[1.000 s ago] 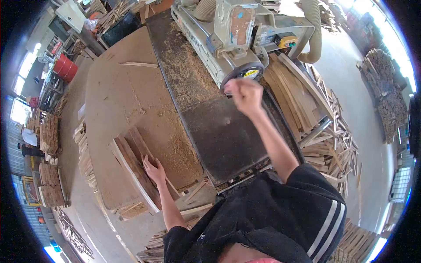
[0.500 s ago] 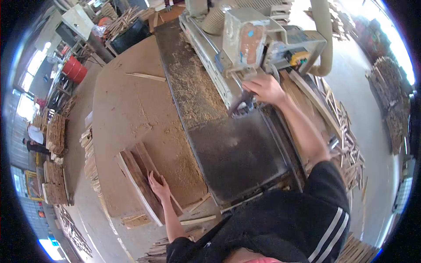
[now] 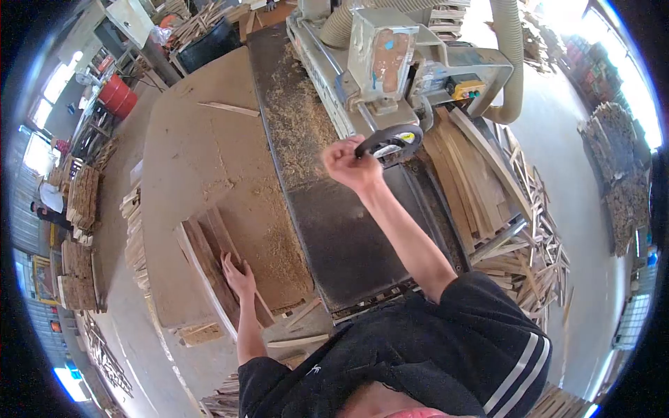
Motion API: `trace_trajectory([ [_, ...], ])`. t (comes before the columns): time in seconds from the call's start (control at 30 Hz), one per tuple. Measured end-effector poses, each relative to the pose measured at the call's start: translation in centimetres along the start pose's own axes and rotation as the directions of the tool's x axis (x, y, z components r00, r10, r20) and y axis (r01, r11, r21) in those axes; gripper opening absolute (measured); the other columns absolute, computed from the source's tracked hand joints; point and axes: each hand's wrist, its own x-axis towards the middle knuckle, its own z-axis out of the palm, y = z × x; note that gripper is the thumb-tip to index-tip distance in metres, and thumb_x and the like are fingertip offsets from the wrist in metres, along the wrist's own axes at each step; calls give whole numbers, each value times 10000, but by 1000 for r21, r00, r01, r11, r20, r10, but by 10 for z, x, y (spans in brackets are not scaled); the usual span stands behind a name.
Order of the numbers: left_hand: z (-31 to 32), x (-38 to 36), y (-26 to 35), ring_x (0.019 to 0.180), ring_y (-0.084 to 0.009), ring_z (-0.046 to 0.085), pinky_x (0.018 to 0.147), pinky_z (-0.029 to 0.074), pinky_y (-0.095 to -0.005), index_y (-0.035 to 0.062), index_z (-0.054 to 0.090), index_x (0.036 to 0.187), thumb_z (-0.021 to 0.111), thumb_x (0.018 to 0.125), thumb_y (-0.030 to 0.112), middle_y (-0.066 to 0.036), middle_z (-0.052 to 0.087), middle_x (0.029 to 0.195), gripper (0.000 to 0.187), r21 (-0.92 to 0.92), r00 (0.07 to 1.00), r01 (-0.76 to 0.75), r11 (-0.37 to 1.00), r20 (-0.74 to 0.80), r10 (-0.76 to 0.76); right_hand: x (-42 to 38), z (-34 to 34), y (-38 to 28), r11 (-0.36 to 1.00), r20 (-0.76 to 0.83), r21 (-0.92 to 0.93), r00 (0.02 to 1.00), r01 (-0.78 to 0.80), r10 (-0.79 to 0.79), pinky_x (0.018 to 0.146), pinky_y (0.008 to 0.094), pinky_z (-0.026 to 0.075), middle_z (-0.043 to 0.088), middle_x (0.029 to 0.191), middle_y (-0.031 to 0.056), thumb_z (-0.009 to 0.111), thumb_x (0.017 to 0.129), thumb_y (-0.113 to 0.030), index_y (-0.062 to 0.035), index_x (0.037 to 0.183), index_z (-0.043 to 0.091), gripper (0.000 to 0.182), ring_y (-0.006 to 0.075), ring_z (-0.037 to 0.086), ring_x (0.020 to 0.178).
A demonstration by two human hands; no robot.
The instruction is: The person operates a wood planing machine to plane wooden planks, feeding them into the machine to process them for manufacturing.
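So the left hand (image 3: 239, 279) is lying palm-down with its fingers a bit spread on some long dark brown wooden boards (image 3: 209, 254), not wrapped around them. Those sit side by side at the near part of a big brown tabletop (image 3: 188, 153), with a pale edge along their left side.

The right hand (image 3: 352, 164) is curled narrow around the left side of a black round handwheel (image 3: 410, 136), kinda blurry, so I can't tell how tight. The wheel's on the near end of a worn grey-green metal machine (image 3: 376, 66), over a long black flat bed (image 3: 355, 244) with loose tan sawdust (image 3: 300, 111) on its far part.

There's a yellow button box (image 3: 465, 89) and a ribbed beige hose (image 3: 509, 63) on the right, then flat light-brown planks (image 3: 463, 177) just beside the bed. Far left you've got a red metal drum (image 3: 117, 97).
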Motion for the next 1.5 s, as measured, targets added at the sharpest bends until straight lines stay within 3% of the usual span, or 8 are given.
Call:
trace_trajectory([
  [0.17, 6, 11, -2, 1378, -477, 446, 1149, 387, -514, 26, 469, 1392, 693, 877, 36, -270, 463, 1502, 562, -11, 1000, -3, 1000, 8, 3, -74, 17, 0, 137, 371, -869, 810, 475, -453, 618, 342, 465, 649, 815, 62, 434, 1096, -403, -81, 852, 611, 441, 189, 597, 718],
  [0.27, 6, 10, 6, 1374, -483, 447, 1156, 381, -511, 27, 471, 1391, 687, 877, 23, -272, 462, 1503, 557, -12, 1000, 18, 1000, 5, -18, -99, 75, -36, -932, 831, 361, 444, 27, 334, 856, 405, 516, 732, 865, 62, 800, 868, -240, -81, 996, 754, 210, 252, 683, 827],
  [0.6, -4, 9, 8, 1409, -463, 416, 1175, 358, -499, 56, 451, 1432, 689, 859, -15, -249, 429, 1543, 625, -10, 998, 40, 999, 46, -39, -24, 123, -94, -616, 179, 773, 879, 152, 442, 772, 418, 539, 645, 779, 30, 839, 672, -515, -121, 810, 683, 445, 259, 673, 766],
  [0.83, 3, 14, 12, 1373, -479, 441, 1153, 378, -500, 32, 461, 1408, 690, 866, 26, -270, 456, 1503, 589, 10, 997, 72, 997, 14, -72, 15, 21, -228, -843, 974, -174, 217, 509, -70, 469, 313, 392, 647, 687, 26, 756, 795, -352, -56, 776, 694, 304, 144, 514, 515],
  [0.93, -1, 12, 13, 1384, -476, 429, 1140, 380, -519, 50, 449, 1413, 704, 880, 51, -264, 428, 1526, 590, -18, 995, 99, 995, 28, -99, 52, -48, -167, -36, 428, -605, 287, 796, -857, 460, 300, 361, 535, 600, -12, 566, 901, -483, -72, 686, 601, 465, 152, 459, 499],
  [1.2, 2, 7, -3, 1373, -486, 439, 1136, 399, -521, 54, 445, 1424, 705, 854, 45, -265, 434, 1528, 627, -34, 1000, 0, 999, -5, 0, 25, -16, 4, 936, -89, -178, 943, 303, -322, 683, 391, 500, 476, 570, 17, 368, 1030, -477, -107, 612, 504, 575, 205, 502, 612],
  [1.4, 0, 5, -5, 1381, -481, 435, 1137, 399, -521, 53, 441, 1429, 706, 846, 28, -267, 437, 1528, 641, -66, 1000, 25, 998, -3, -25, -43, 21, -4, 18, 621, -758, 730, 652, -285, 745, 417, 480, 566, 647, 42, 291, 1057, -657, -57, 732, 659, 775, 217, 607, 774],
  [1.5, -2, 8, 2, 1372, -475, 447, 1131, 409, -514, 48, 445, 1415, 700, 845, 15, -253, 443, 1529, 625, -72, 994, 109, 991, 40, -106, -71, 86, -28, -865, 744, 486, 460, 126, 485, 884, 463, 477, 735, 988, 81, 778, 838, -508, -75, 1019, 748, 470, 290, 656, 922],
])
